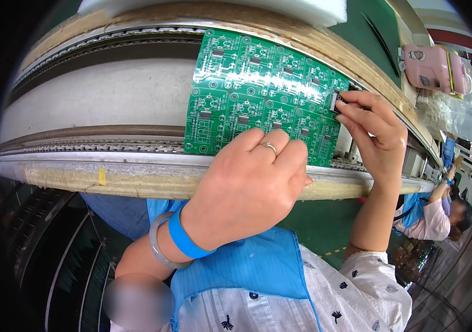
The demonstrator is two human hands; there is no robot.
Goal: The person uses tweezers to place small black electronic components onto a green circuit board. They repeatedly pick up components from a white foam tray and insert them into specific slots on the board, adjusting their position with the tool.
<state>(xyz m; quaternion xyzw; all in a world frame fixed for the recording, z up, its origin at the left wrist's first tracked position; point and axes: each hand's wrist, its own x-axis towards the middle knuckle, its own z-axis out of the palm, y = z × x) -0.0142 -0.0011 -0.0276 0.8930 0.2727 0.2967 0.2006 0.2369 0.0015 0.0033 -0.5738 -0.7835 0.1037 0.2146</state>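
Note:
A green circuit board [258, 88], a panel of several repeated small circuits, lies across the rails of a conveyor [97, 94]. My left hand [250, 182] rests as a loose fist on the board's near edge; it wears a ring, and the wrist carries a blue band and a grey bangle. Whether anything is inside the fist is hidden. My right hand [371, 130] pinches a small black component [336, 101] at the board's right edge, touching the board.
A pink device [432, 67] and clear plastic bags [449, 110] lie on the green bench at the upper right. Black tweezers [380, 36] lie farther back. Another person in a pink top [435, 216] sits to the right. White foam [214, 6] sits behind the conveyor.

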